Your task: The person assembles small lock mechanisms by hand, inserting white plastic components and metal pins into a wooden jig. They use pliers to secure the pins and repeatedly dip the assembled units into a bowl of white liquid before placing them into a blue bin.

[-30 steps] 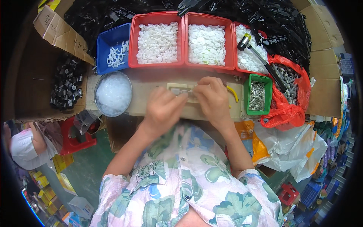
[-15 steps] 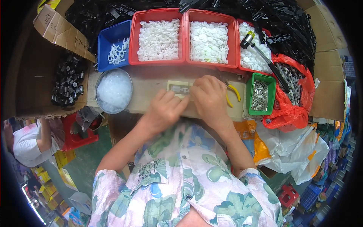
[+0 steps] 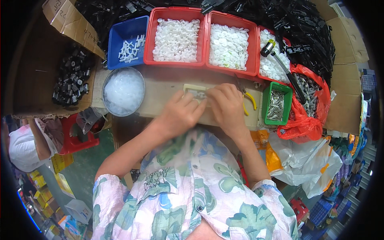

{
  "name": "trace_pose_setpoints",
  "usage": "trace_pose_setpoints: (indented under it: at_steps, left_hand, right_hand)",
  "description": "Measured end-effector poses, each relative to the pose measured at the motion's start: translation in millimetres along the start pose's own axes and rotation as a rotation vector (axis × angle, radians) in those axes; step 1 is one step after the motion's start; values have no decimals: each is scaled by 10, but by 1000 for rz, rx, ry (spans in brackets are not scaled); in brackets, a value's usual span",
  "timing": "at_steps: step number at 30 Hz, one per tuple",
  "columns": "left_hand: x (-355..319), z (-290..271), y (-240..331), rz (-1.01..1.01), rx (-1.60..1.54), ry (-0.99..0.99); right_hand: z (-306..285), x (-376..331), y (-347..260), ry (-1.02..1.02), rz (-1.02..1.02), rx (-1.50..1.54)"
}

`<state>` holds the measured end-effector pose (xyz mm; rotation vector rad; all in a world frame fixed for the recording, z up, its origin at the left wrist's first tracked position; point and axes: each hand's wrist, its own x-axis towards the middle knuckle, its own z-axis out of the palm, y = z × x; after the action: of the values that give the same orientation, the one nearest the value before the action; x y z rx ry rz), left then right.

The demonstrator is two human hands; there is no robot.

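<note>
A cream rectangular block (image 3: 189, 86) with a recess lies on the cardboard-covered work surface, and a small white plastic part (image 3: 199, 95) sits in the recess. My left hand (image 3: 182, 112) is at the block's near left side, fingers curled and closed, their tips hidden. From the right, my right hand (image 3: 228, 107) covers the block's right end, its thumb and fingers pinched together over the white part. What either hand holds is too small or hidden to make out. Yellow-handled pliers (image 3: 250, 102) lie just right of my right hand.
Behind stand a blue bin (image 3: 114, 40) and red bins (image 3: 150, 44) of white plastic parts. A metal bowl (image 3: 105, 96) sits left; a green bin (image 3: 269, 114) of metal pins sits right. A hammer (image 3: 294, 78) leans by a red bag (image 3: 306, 130). Cardboard boxes (image 3: 28, 88) flank the surface.
The whole view has shifted slightly, so the bins appear farther right. Both hands stay at the cream block, with only small finger movements.
</note>
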<state>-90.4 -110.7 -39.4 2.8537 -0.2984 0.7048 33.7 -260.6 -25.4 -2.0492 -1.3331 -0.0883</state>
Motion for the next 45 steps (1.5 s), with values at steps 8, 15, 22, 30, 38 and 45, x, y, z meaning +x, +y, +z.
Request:
trace_pose_setpoints:
  at_steps: [8,15,22,30,38,45]
  left_hand:
    - [7,-17,-28,39,14,-17]
    - [56,-81,-65,62,-89,-21]
    - [826,67,-68,63,-323,129]
    - [1833,687,-49,-5,-364,133]
    - [2025,917,-109,-7,-354,110]
    - [2027,821,-89,42,-354,131]
  right_hand:
    - [11,-32,18,1,-73,-54]
    - [-385,-171,255,170,88,16]
    - [-994,-594,810,191,446,-402]
    - [-985,-642,926,138,553,-361]
    - [-1064,-681,869,267,616,-104]
    - [-1080,-659,782,416,601,58]
